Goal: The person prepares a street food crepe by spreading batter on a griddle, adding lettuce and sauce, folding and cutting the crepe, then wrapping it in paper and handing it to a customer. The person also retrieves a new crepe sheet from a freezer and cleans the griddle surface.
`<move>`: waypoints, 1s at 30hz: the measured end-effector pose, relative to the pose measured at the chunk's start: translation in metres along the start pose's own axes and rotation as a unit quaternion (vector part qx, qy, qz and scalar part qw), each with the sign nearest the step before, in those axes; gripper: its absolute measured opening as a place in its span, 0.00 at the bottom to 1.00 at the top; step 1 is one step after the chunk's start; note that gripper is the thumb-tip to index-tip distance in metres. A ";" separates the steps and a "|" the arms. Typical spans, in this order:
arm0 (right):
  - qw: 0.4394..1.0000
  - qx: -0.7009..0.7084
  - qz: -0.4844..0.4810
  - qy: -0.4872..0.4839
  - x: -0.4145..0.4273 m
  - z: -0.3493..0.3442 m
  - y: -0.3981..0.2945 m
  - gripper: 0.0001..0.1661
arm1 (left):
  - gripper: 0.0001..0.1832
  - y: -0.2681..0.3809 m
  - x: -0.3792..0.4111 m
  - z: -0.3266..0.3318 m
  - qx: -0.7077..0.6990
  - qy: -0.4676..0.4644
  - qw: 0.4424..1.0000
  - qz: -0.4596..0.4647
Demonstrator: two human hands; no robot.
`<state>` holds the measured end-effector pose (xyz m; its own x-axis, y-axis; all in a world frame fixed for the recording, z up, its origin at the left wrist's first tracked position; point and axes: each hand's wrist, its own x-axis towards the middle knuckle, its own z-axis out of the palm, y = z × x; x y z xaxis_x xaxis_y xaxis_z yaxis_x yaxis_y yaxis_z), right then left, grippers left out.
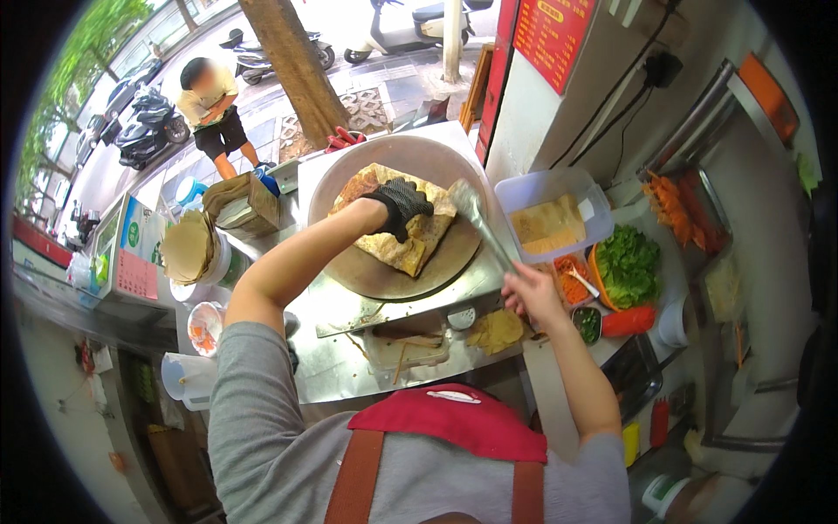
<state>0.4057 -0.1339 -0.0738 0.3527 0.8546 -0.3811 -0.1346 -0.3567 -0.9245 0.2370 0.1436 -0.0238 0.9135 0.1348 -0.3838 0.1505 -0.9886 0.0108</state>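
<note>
A large folded crepe (419, 252), browned in patches, lies on the round griddle (452, 255). My left hand (400, 204), in a black glove, rests on top of the crepe. Its fingertips are turned down against the surface, and whether they grip it is hidden. My bare right hand (533, 295) is closed around the handle of a metal spatula (488, 232). The blurred blade of the spatula is at the crepe's right corner, over the griddle; I cannot tell if they touch.
Right of the griddle stand a plastic tub (596, 203) with flat tan sheets, lettuce (628, 265), shredded carrot (571, 281) and chopped greens (586, 324). A napkin box (245, 209) and a bucket (232, 262) are on the left. Beyond the counter, a person (209, 108) stands outside by a tree.
</note>
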 end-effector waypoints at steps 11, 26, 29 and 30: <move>0.981 -0.183 -0.034 -0.059 0.012 -0.009 -0.022 0.25 | 0.21 0.040 -0.043 0.024 -0.184 -0.047 0.960 -0.204; 0.775 -0.491 -0.319 -0.239 0.106 0.064 -0.113 0.21 | 0.23 0.093 -0.088 0.073 -0.141 0.104 0.968 -0.180; 0.727 -0.548 -0.283 -0.301 0.137 0.081 -0.125 0.20 | 0.24 0.093 -0.094 0.079 -0.117 0.162 0.967 -0.159; 0.722 -0.553 -0.264 -0.320 0.143 0.081 -0.124 0.20 | 0.26 0.099 -0.094 0.062 -0.162 0.074 0.962 -0.208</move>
<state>0.3975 0.0632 -0.0143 -0.4640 0.8549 -0.2322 0.8094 0.3025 -0.5033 0.1427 0.0289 -0.0437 0.7891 0.5459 -0.2817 0.6024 -0.7774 0.1808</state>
